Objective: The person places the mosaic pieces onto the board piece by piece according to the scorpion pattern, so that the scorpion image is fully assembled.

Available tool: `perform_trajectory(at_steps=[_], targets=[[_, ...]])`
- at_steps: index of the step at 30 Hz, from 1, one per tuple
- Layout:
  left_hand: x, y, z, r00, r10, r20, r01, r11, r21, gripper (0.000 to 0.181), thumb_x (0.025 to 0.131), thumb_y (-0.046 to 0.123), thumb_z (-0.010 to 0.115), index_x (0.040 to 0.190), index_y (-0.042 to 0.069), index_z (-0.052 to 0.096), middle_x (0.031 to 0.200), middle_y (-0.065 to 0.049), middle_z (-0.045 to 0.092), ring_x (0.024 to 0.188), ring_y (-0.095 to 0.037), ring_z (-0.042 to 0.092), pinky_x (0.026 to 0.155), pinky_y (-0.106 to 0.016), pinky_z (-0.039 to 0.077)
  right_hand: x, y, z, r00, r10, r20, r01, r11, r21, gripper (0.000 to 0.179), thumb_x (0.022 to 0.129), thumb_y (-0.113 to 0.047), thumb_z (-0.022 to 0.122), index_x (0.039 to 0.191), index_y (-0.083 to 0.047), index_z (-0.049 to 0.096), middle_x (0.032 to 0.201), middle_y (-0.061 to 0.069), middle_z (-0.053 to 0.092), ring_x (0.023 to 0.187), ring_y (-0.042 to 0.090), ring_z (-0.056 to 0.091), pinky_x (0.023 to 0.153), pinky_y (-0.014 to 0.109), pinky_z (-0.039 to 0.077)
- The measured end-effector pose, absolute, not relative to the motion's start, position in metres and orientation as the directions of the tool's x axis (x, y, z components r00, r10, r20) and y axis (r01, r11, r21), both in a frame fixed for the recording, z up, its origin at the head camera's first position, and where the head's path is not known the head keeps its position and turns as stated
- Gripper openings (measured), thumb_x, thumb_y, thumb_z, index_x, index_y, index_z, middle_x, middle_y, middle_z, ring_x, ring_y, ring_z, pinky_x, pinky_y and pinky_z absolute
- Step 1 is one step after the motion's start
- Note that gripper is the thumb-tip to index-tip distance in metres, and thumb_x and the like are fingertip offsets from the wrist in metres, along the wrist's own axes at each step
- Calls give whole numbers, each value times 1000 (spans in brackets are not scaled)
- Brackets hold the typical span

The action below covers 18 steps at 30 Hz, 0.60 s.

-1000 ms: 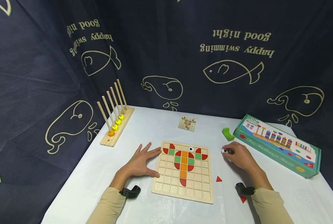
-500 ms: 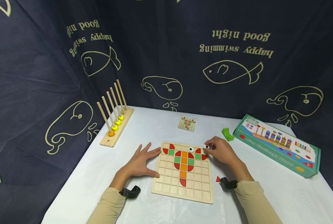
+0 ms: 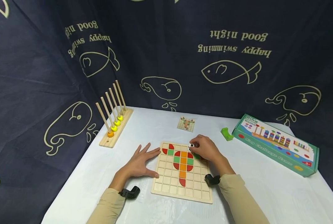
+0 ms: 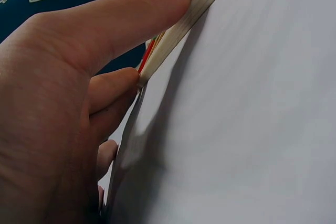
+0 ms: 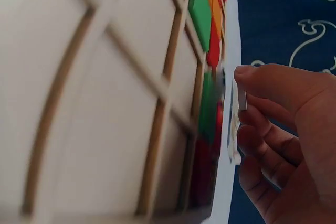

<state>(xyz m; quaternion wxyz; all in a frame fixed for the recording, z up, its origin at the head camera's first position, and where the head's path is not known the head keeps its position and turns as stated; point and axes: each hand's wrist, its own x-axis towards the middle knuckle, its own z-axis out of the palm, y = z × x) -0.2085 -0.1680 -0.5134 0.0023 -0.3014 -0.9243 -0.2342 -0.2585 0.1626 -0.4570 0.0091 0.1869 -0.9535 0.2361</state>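
Observation:
Between the thumb and fingertips of my right hand (image 3: 206,148) is a white tile with a black eye dot (image 3: 192,145), seen edge-on as a thin white tile (image 5: 242,95) in the right wrist view. It is over the far edge of the wooden grid board (image 3: 169,187), overlapping the spot of the other eye tile. Orange square tiles (image 3: 183,167) form a column there, flanked by green squares (image 3: 176,160) and red rounded tiles (image 3: 164,151). My left hand (image 3: 139,161) spreads its fingers along the board's left edge, thumb on the rim (image 4: 181,30).
A small pattern card (image 3: 186,124) lies beyond the board. Back left stands a peg rack (image 3: 118,127) with yellow and orange rings. A green curved piece (image 3: 226,134) lies beside the Ring Challenge Game box (image 3: 276,146) at right. A dark curtain (image 3: 166,56) hangs behind.
My right hand has carried the eye tile left from beside the board to its far edge. My right forearm now covers where the red triangles lay. The left hand has stayed put.

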Motion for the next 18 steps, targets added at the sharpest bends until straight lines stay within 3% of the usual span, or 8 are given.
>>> perform_trajectory(at_steps=[11,18], targets=[[-211,-157,-516,-796,587,151,585,680,441,107,62,80,65,148,22,41,153,11,32,145,-31,11,113,-57,0,-258,144,-458,-930,-356,90,-358,826,-435,25,83,-26,75,104,-13,75,87,-5,59,76,13,54,69,35,49],[-209,-166,-515,-829,543,135,544,728,417,108,59,84,63,148,25,42,152,14,32,145,-28,10,114,-55,0,-265,116,-459,-909,-407,86,-406,821,-400,25,83,-31,75,102,-15,75,86,-5,59,76,12,54,72,34,50]])
